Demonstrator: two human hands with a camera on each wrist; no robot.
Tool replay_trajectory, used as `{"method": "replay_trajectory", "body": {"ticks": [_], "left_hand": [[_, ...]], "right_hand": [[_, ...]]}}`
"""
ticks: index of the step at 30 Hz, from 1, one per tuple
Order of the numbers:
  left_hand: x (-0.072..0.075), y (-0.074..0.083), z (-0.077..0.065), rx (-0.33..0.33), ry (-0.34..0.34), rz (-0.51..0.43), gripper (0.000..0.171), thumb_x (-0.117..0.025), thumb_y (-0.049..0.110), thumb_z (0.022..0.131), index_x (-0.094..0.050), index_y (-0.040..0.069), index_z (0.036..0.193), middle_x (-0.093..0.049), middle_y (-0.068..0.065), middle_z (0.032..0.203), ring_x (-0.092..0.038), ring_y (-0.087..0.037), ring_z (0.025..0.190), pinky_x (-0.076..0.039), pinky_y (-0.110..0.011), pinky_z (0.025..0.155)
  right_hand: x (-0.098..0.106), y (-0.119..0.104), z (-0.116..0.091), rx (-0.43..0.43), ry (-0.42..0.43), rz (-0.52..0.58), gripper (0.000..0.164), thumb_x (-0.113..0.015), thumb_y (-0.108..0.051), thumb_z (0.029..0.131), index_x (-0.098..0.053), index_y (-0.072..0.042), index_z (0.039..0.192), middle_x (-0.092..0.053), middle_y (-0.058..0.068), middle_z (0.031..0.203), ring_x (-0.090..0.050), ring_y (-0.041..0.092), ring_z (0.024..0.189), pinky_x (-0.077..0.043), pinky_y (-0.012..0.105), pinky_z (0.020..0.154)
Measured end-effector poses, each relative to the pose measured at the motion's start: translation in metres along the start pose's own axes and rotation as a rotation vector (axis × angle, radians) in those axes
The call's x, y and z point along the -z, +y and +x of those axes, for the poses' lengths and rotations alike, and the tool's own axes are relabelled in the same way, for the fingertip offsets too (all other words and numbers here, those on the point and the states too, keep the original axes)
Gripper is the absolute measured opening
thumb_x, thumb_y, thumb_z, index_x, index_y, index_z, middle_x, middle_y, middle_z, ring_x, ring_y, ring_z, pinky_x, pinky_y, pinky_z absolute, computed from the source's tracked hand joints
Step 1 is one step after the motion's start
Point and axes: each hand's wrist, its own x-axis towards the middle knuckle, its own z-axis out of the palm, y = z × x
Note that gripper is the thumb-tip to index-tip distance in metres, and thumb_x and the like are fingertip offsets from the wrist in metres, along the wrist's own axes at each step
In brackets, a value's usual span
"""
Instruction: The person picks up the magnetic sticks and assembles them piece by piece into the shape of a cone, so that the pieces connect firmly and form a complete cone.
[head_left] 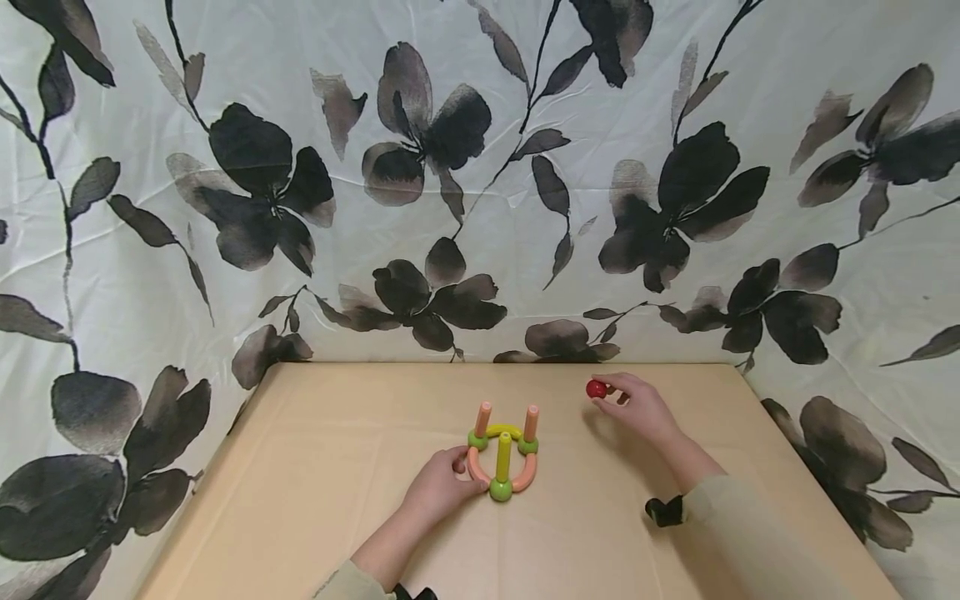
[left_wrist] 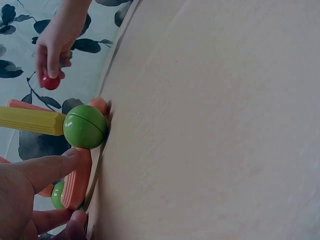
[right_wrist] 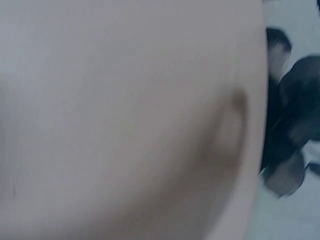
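A toy frame of green balls and rods stands on the table. Its base ring has orange curved rods [head_left: 529, 472] and a yellow curved rod [head_left: 504, 430] at the back. From the green balls [head_left: 501, 490] rise a yellow straight rod [head_left: 504, 457] and two orange straight rods [head_left: 532, 423]. My left hand [head_left: 442, 483] grips the ring's left orange curved rod [left_wrist: 78, 178] between thumb and fingers. Back and right of the frame, my right hand [head_left: 642, 407] pinches a red ball [head_left: 596, 389] above the table. The right wrist view shows only tabletop, a shadow and cloth.
The light brown table [head_left: 315, 467] reaches back to a pale cloth [head_left: 570, 250] printed with dark flowers. That cloth hangs behind the table's back edge and along both sides. A black band [head_left: 664, 512] sits at my right cuff.
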Motion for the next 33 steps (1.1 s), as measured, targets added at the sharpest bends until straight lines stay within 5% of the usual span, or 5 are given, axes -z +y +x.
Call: {"method": "replay_trajectory", "body": {"ticks": [15, 33], "left_hand": [[0.001, -0.002, 0.002, 0.003, -0.001, 0.029, 0.072, -0.084, 0.036, 0.077, -0.059, -0.001, 0.133, -0.054, -0.003, 0.091, -0.049, -0.02, 0.083, -0.039, -0.033, 0.068], [0.002, 0.0, 0.002, -0.004, 0.002, 0.032, 0.07, -0.084, 0.035, 0.077, -0.06, -0.002, 0.131, -0.054, -0.004, 0.089, -0.048, -0.019, 0.082, -0.038, -0.032, 0.066]], "right_hand": [[-0.02, -0.09, -0.001, 0.197, -0.015, 0.101, 0.041, -0.082, -0.012, 0.082, -0.071, -0.013, 0.122, -0.067, 0.002, 0.118, -0.061, 0.022, 0.098, -0.055, 0.033, 0.075], [-0.033, -0.105, 0.0, 0.224, -0.088, 0.065, 0.044, -0.082, -0.006, 0.081, -0.071, -0.015, 0.122, -0.063, 0.004, 0.128, -0.062, 0.021, 0.106, -0.056, 0.037, 0.08]]}}
